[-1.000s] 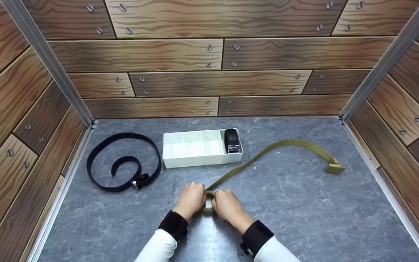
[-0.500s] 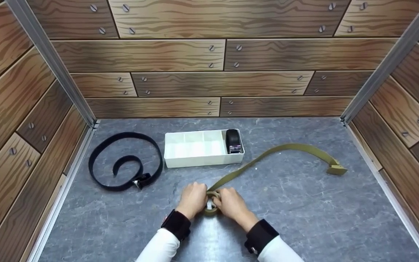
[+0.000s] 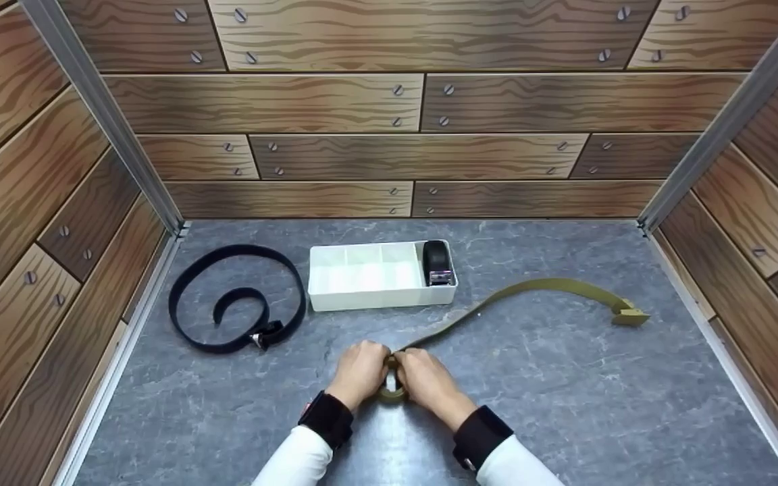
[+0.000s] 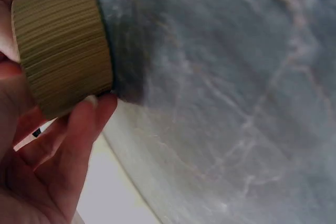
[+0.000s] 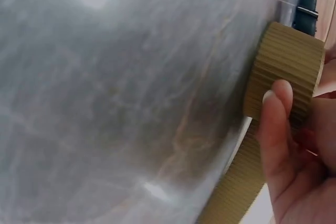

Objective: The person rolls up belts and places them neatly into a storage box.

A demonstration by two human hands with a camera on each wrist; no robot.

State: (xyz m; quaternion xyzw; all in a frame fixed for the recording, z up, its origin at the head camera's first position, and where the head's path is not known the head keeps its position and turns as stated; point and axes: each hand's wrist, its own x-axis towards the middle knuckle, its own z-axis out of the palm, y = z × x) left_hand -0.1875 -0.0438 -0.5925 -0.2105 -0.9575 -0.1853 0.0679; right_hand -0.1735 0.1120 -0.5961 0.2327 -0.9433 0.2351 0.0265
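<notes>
An olive webbing belt has one end coiled into a loop, standing on edge between the two hands. From the coil its strap runs back and right in an arc to a buckle. The left hand grips the coil's left side. On the other side, the right hand pinches the coil where the strap leaves it. In the left wrist view the ribbed coil sits against the fingers. Fingertips press the coil's outer face in the right wrist view.
A black belt lies in a loose spiral on the grey table, at left. Behind the hands stands a white divided tray, with a rolled black belt in its right compartment. Wood-patterned walls enclose three sides.
The olive strap's arc has flattened and shifted toward the near side. The right fingers have shifted on the coil, and both hands still hold it. The whole head view has drifted slightly.
</notes>
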